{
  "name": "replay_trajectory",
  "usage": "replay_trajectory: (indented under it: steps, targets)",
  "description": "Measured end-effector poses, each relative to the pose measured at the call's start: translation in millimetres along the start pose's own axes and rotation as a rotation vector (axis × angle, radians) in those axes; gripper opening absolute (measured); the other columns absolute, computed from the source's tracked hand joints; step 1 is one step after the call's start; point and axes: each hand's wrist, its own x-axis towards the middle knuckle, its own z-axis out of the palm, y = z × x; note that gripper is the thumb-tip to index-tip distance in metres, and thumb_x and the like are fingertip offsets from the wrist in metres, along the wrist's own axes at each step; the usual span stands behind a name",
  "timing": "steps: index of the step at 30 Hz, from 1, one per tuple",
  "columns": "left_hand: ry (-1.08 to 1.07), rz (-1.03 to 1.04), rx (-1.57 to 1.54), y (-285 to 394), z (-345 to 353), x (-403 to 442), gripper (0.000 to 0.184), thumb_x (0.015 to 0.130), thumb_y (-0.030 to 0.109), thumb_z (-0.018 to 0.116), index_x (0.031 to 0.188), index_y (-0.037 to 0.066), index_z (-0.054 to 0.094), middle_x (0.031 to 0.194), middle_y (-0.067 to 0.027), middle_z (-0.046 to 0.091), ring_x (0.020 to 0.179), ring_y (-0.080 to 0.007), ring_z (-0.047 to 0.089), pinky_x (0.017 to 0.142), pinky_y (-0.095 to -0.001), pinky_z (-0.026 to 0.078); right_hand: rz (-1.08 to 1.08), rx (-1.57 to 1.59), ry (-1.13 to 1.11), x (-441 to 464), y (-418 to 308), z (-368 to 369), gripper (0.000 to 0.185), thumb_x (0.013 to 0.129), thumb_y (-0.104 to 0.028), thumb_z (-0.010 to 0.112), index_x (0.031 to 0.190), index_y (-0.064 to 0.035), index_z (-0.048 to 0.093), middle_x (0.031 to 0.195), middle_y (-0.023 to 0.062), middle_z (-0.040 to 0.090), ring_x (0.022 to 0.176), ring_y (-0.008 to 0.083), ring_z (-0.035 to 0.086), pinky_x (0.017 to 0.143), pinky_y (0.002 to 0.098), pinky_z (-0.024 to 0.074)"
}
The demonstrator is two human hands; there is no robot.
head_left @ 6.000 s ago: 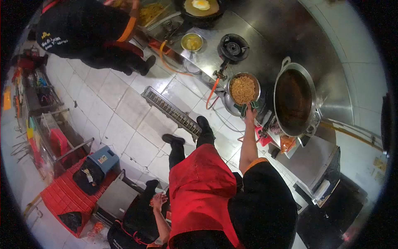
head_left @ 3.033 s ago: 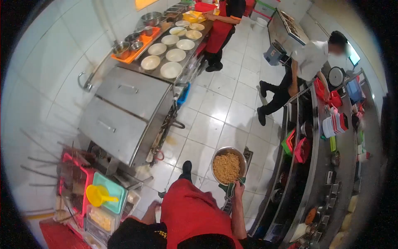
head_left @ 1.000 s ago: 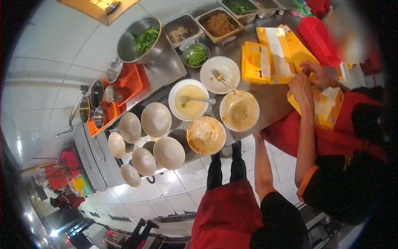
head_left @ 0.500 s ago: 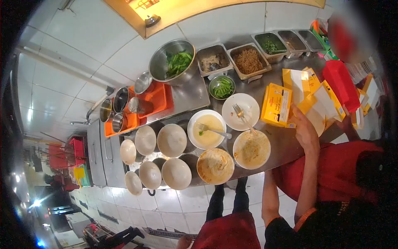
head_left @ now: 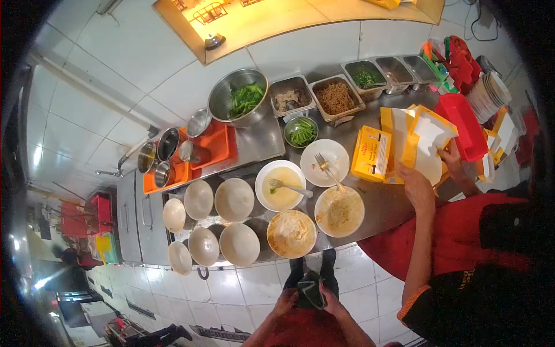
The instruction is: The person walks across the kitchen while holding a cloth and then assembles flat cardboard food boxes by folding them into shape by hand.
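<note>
Low in the view, in front of my red apron (head_left: 306, 331), both my hands are closed on a dark green folded cloth (head_left: 312, 294) with a pale edge. My left hand (head_left: 285, 302) has its left side and my right hand (head_left: 330, 302) its right side. Beyond them, on the steel counter, stand a bowl of creamy leftovers (head_left: 291, 233) and another bowl with a yellowish mix (head_left: 340, 211). A fork rests in a bowl of pale yellow soup (head_left: 281, 184); another fork lies on a white plate (head_left: 325, 163).
At the right, a co-worker's hands (head_left: 417, 185) hold an opened yellow carton (head_left: 430, 144) beside a closed yellow box (head_left: 371, 153). Several cream bowls (head_left: 235, 199) line the counter's left. Along the wall are food pans (head_left: 337, 97), a steel bowl of greens (head_left: 240, 97) and an orange tray (head_left: 222, 144).
Both my hands have come into view at the bottom with the dark green cloth. The view has shifted slightly. The co-worker's right-hand carton is more upright and opened out.
</note>
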Motion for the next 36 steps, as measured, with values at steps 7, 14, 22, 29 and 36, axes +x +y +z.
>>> replay_trajectory:
  steps: [7, 14, 22, 29, 36]
  targets:
    - [-0.154, -0.006, -0.14, -24.5, -28.0, -5.2, 0.034, 0.103, 0.028, 0.058, 0.126, 0.003, 0.057, 0.11, -0.0074, 0.067, 0.095, -0.0169, 0.064, 0.077, -0.0307, 0.052, 0.705, 0.623, 0.288, -28.4, -63.5, -19.3, 0.052, 0.089, -0.026, 0.077, 0.133, -0.0043, 0.058, 0.126, 0.0075, 0.063, 0.112, 0.0198, 0.06, 0.102, 0.0394, 0.0457]
    - [-0.213, 0.228, -0.335, 67.9, -6.7, -27.7, 0.026, 0.104, 0.023, 0.054, 0.117, 0.002, 0.06, 0.107, -0.0082, 0.07, 0.091, -0.015, 0.066, 0.078, -0.0321, 0.055, 0.623, 0.644, 0.178, -77.6, -60.9, -46.0, 0.063, 0.096, -0.046, 0.065, 0.141, -0.0049, 0.051, 0.122, 0.0093, 0.065, 0.11, 0.019, 0.06, 0.095, 0.0355, 0.0483]
    - [-0.418, 0.553, 0.146, 143.8, -17.9, -14.5, 0.027, 0.102, 0.014, 0.053, 0.124, 0.001, 0.057, 0.115, -0.0053, 0.066, 0.105, -0.0159, 0.061, 0.093, -0.0315, 0.049, 0.101, 1.793, 0.039, -35.3, -120.6, -41.1, 0.108, 0.079, -0.083, 0.049, 0.149, -0.0017, 0.037, 0.133, 0.0229, 0.058, 0.129, 0.0337, 0.053, 0.109, 0.049, 0.0394]
    - [-0.824, -0.023, -0.602, 196.0, -14.6, -67.7, 0.033, 0.103, 0.032, 0.054, 0.129, 0.012, 0.06, 0.116, 0.0021, 0.062, 0.102, -0.0083, 0.056, 0.084, -0.0343, 0.051, -0.194, 1.452, -0.137, -32.0, -129.9, -52.3, 0.065, 0.095, -0.055, 0.057, 0.136, -0.0043, 0.05, 0.141, 0.0168, 0.051, 0.13, 0.0373, 0.049, 0.108, 0.054, 0.0392]
    - [-0.432, 0.769, 0.221, 220.4, 3.9, -103.1, 0.027, 0.084, 0.014, 0.079, 0.108, 0.008, 0.069, 0.099, 0.0024, 0.066, 0.088, -0.0057, 0.056, 0.077, -0.0234, 0.045, 0.244, 1.183, 0.31, -19.6, -224.2, -6.7, 0.073, 0.1, -0.063, 0.038, 0.141, -0.0024, 0.046, 0.136, 0.0138, 0.057, 0.126, 0.0273, 0.056, 0.106, 0.0438, 0.0457]
